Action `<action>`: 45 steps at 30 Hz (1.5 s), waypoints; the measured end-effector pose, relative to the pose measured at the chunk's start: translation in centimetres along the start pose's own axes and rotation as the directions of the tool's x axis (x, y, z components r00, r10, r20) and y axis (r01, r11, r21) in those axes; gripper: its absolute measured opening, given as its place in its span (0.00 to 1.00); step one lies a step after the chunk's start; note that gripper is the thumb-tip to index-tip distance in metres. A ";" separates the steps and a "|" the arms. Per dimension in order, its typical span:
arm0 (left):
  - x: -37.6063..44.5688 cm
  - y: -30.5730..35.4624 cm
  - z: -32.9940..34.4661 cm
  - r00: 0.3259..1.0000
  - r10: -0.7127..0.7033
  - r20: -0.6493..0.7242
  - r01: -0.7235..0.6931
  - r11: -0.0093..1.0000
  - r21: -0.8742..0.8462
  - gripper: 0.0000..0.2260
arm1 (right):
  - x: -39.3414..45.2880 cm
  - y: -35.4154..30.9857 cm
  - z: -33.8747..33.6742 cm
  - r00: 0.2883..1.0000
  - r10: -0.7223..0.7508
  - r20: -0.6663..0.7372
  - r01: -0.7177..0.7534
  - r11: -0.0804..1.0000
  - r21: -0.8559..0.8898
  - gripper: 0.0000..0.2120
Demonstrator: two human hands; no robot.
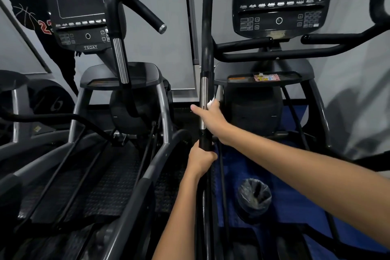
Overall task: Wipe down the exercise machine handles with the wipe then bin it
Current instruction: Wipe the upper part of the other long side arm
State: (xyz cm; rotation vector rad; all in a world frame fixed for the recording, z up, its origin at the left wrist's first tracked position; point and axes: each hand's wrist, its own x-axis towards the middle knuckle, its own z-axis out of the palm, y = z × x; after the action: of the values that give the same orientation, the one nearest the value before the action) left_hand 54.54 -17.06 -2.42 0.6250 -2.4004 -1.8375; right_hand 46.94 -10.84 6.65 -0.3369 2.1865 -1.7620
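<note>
Grey wall panels point(147, 53) stand behind a second exercise machine point(99, 82). Black studded rubber matting point(109, 192) and blue flooring point(249, 167) cover the ground.

Upright black machine handle point(206, 48) with a chrome middle section, white crumpled wipe point(211, 102) pressed against the chrome's right side, lined bin point(254, 196) on the blue floor below

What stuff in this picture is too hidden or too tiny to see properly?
- Wipe, head view: only a white corner shows; the right hand covers the rest.
- Left hand: its fingers wrap behind the handle, out of sight.
- Bin: the liner's dark inside hides any contents.
- Packet on the machine's tray: print too small to read.
- Right-hand console: button labels too small and blurred.
</note>
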 end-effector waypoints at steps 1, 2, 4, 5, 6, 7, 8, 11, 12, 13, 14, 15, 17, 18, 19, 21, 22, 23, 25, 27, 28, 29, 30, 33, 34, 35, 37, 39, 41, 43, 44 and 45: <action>0.1 0.0 0.0 1.000 0.003 -0.007 -0.003 1.000 -0.005 0.15 | 0.0 -0.5 -0.2 1.000 0.014 0.009 -0.014 1.000 0.010 0.38; 0.1 0.0 0.1 1.000 0.000 -0.014 0.000 1.000 -0.018 0.15 | 0.3 -1.5 -0.4 1.000 0.016 -0.004 -0.016 1.000 0.012 0.38; 0.1 -0.1 0.1 1.000 0.002 -0.018 -0.003 0.999 -0.046 0.14 | 2.1 -4.3 -0.7 0.996 -0.032 -0.077 0.031 0.999 -0.017 0.37; 0.1 -0.1 0.1 1.000 0.005 -0.012 -0.006 0.998 -0.056 0.14 | 3.1 -5.7 -0.9 0.993 -0.055 -0.108 0.052 0.998 -0.030 0.36; 0.1 -0.2 0.1 1.000 0.008 -0.007 -0.008 0.998 -0.068 0.14 | 4.2 -6.9 -1.1 0.989 -0.072 -0.133 0.066 0.997 -0.045 0.35; 0.1 -0.2 0.1 1.000 0.011 -0.002 -0.011 0.997 -0.077 0.13 | 4.9 -7.7 -1.2 0.984 -0.089 -0.156 0.080 0.994 -0.068 0.35; 0.0 -0.3 0.1 1.000 0.011 -0.003 -0.011 0.996 -0.083 0.13 | 5.3 -7.9 -1.1 0.978 -0.110 -0.175 0.092 0.990 -0.111 0.35; 0.0 -0.5 0.2 1.000 0.019 -0.011 -0.020 0.994 -0.107 0.13 | 4.3 -5.6 0.3 0.954 -0.241 -0.179 0.167 0.922 -0.349 0.43; 0.0 -0.6 0.3 0.999 0.029 -0.014 -0.031 0.993 -0.112 0.13 | 3.4 -4.0 0.8 0.937 -0.311 -0.161 0.221 0.882 -0.417 0.43; 0.0 -0.7 0.3 0.999 0.043 -0.009 -0.044 0.992 -0.120 0.13 | 2.5 -1.9 1.2 0.916 -0.382 -0.124 0.284 0.834 -0.474 0.42; 0.0 -0.8 0.3 0.998 0.062 0.003 -0.061 0.989 -0.132 0.15 | 1.4 0.2 1.3 0.889 -0.452 -0.069 0.353 0.774 -0.526 0.39; 0.0 -1.0 0.4 0.996 0.084 0.016 -0.081 0.986 -0.149 0.18 | 0.5 2.1 0.9 0.858 -0.513 0.003 0.418 0.696 -0.583 0.36; 0.1 -1.1 0.5 0.994 0.107 0.020 -0.102 0.980 -0.171 0.22 | -0.2 4.8 -0.8 0.776 -0.599 0.199 0.532 0.450 -0.717 0.31; 0.1 -1.2 0.5 0.994 0.104 0.013 -0.100 0.979 -0.178 0.20 | 0.1 5.1 -1.9 0.723 -0.620 0.305 0.576 0.297 -0.761 0.29; 0.0 -1.2 0.6 0.996 0.086 0.005 -0.083 0.978 -0.189 0.19 | 0.9 4.7 -3.1 0.668 -0.624 0.406 0.610 0.147 -0.779 0.27; 0.0 -1.4 0.6 0.999 0.035 -0.013 -0.037 0.978 -0.206 0.18 | 2.8 2.0 -5.2 0.601 -0.565 0.565 0.651 -0.063 -0.757 0.24; 0.1 -1.6 0.6 1.000 0.017 -0.018 -0.020 0.978 -0.206 0.18 | 3.9 0.2 -6.0 0.589 -0.527 0.612 0.655 -0.132 -0.744 0.24; 0.2 -1.8 0.5 1.000 0.007 -0.010 -0.009 0.980 -0.199 0.18 | 5.2 -1.8 -6.6 0.582 -0.502 0.640 0.647 -0.191 -0.739 0.24; 0.3 -1.8 0.4 1.000 -0.002 0.023 0.006 0.983 -0.185 0.19 | 7.8 -5.8 -7.3 0.607 -0.484 0.631 0.596 -0.249 -0.764 0.26; 0.3 -1.8 0.2 0.999 0.006 0.035 0.000 0.984 -0.179 0.18 | 9.8 -8.8 -7.4 0.682 -0.476 0.556 0.508 -0.238 -0.827 0.26; 0.4 -1.9 0.2 0.999 0.014 0.037 -0.007 0.983 -0.181 0.18 | 10.3 -9.6 -7.1 0.713 -0.478 0.513 0.459 -0.234 -0.857 0.25; 0.4 -1.9 0.2 0.999 0.018 0.039 -0.010 0.983 -0.182 0.18 | 10.6 -9.8 -6.5 0.730 -0.485 0.481 0.420 -0.237 -0.876 0.24; 0.4 -2.0 0.2 0.999 0.018 0.043 -0.010 0.983 -0.182 0.18 | 10.5 -9.7 -6.0 0.735 -0.489 0.470 0.401 -0.245 -0.883 0.24; 0.5 -2.0 0.2 1.000 0.003 0.031 0.003 0.983 -0.183 0.17 | 8.3 -7.0 -4.8 0.662 -0.512 0.547 0.462 -0.296 -0.836 0.22; 0.5 -1.8 0.2 1.000 -0.005 0.020 0.008 0.982 -0.187 0.16 | 7.4 -5.7 -4.5 0.626 -0.521 0.580 0.495 -0.310 -0.812 0.22; 0.4 -1.6 0.2 1.000 -0.007 0.012 0.009 0.981 -0.192 0.16 | 6.4 -4.5 -4.3 0.594 -0.522 0.612 0.526 -0.324 -0.786 0.22; 0.2 -1.4 0.4 1.000 0.004 0.004 -0.003 0.977 -0.212 0.15 | 4.5 -1.8 -3.8 0.533 -0.480 0.696 0.594 -0.374 -0.713 0.23; -0.1 -1.2 0.3 1.000 0.020 0.000 -0.019 0.977 -0.213 0.16 | 3.4 -0.1 -4.0 0.464 -0.399 0.791 0.665 -0.432 -0.609 0.23; -0.1 -1.3 0.3 1.000 0.024 0.003 -0.023 0.976 -0.216 0.14 | 3.9 -0.7 -5.1 0.403 -0.299 0.865 0.733 -0.460 -0.500 0.22; 0.0 -1.5 0.2 0.999 0.027 0.020 -0.022 0.974 -0.225 0.12 | 6.0 -3.4 -6.1 0.383 -0.303 0.872 0.723 -0.490 -0.488 0.22; 0.0 -1.5 0.2 0.999 0.028 0.028 -0.022 0.975 -0.221 0.12 | 7.2 -5.2 -6.5 0.409 -0.348 0.843 0.678 -0.503 -0.536 0.23; 0.1 -1.6 0.1 0.999 0.029 0.034 -0.021 0.976 -0.215 0.12 | 8.2 -6.7 -6.8 0.451 -0.396 0.800 0.618 -0.508 -0.600 0.24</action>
State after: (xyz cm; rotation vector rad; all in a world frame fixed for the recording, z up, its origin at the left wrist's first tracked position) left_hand 54.89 -17.27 -3.94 0.5426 -2.1763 -2.0770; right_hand 36.68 -9.23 13.70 -2.3266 2.7780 0.6077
